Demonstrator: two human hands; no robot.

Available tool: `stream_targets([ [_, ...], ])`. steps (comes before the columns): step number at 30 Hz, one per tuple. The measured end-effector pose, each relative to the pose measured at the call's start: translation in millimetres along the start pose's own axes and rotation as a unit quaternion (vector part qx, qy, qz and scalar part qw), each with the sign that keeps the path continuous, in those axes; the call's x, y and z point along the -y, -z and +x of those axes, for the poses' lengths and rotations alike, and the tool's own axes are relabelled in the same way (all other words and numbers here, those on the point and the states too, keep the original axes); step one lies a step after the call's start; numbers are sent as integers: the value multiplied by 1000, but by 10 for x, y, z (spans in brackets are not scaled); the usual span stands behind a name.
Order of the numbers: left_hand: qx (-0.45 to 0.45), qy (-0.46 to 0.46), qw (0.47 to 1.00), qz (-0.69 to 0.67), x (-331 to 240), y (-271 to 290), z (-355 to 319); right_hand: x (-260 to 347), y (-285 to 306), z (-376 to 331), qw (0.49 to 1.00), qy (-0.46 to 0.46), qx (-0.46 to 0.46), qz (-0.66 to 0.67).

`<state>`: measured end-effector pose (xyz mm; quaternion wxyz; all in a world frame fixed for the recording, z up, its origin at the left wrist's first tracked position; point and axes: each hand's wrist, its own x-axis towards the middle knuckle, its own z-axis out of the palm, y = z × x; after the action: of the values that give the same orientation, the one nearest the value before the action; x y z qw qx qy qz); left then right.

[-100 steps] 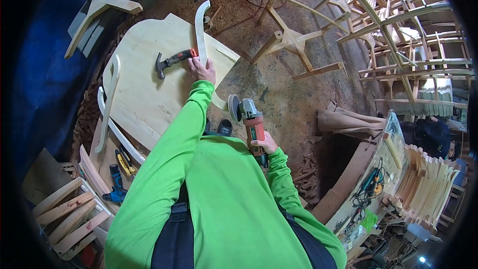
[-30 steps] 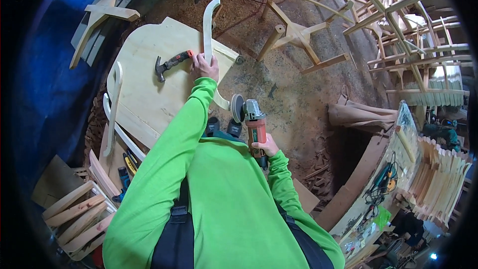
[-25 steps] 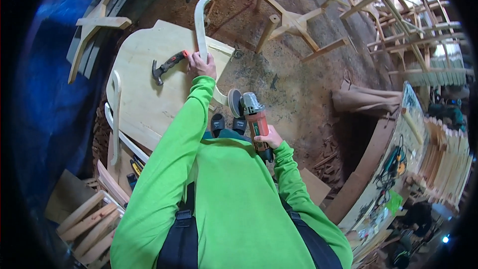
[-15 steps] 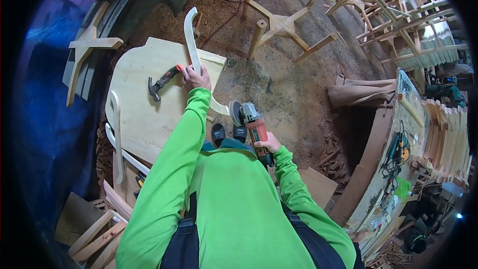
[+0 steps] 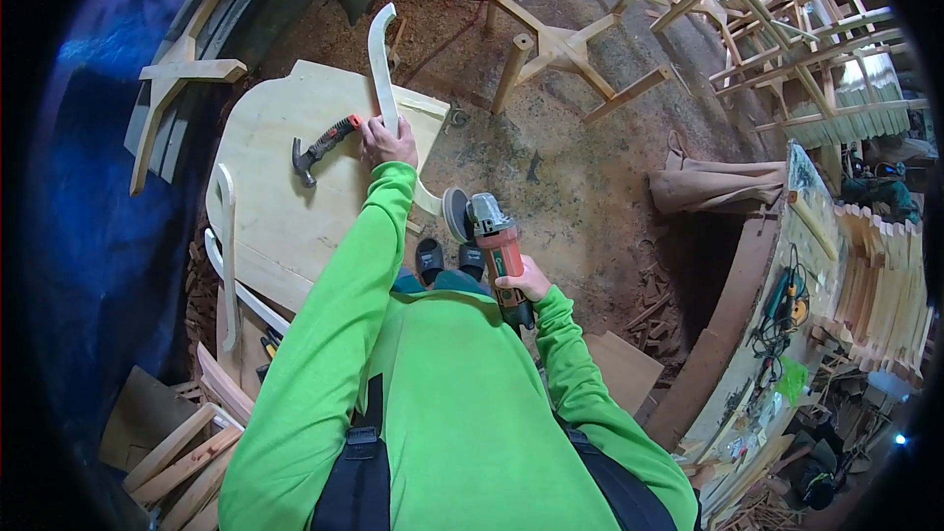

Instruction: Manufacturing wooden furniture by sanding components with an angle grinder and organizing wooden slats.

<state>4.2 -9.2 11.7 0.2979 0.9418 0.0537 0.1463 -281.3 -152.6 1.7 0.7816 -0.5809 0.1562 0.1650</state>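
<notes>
head view: my left hand (image 5: 388, 143) grips a curved pale wooden piece (image 5: 382, 64) on the plywood board (image 5: 285, 197). my right hand (image 5: 523, 280) wraps fingers round an orange angle grinder (image 5: 492, 241).

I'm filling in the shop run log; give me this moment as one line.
left hand: grips curved wooden piece on plywood board | right hand: holds angle grinder | hammer: lies on board, near left hand

Curved pale wooden piece (image 5: 382, 64), red grinder (image 5: 497, 246)
</notes>
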Motion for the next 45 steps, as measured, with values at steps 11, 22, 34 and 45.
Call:
stream_targets([
  [11, -18, -16, 1000, -20, 51, -52, 8, -113, 82, -52, 1000, 0, -22, -4],
  [22, -32, -29, 999, -33, 55, -55, -5, -68, 28, 18, 1000, -25, 2, 19],
  [34, -36, -21, 999, -21, 15, -39, -10, -112, 74, 18, 999, -27, -14, 39],
  [45, -16, -12, 999, -26, -5, 25, -20, -245, 95, 62, 998, -44, 12, 48],
])
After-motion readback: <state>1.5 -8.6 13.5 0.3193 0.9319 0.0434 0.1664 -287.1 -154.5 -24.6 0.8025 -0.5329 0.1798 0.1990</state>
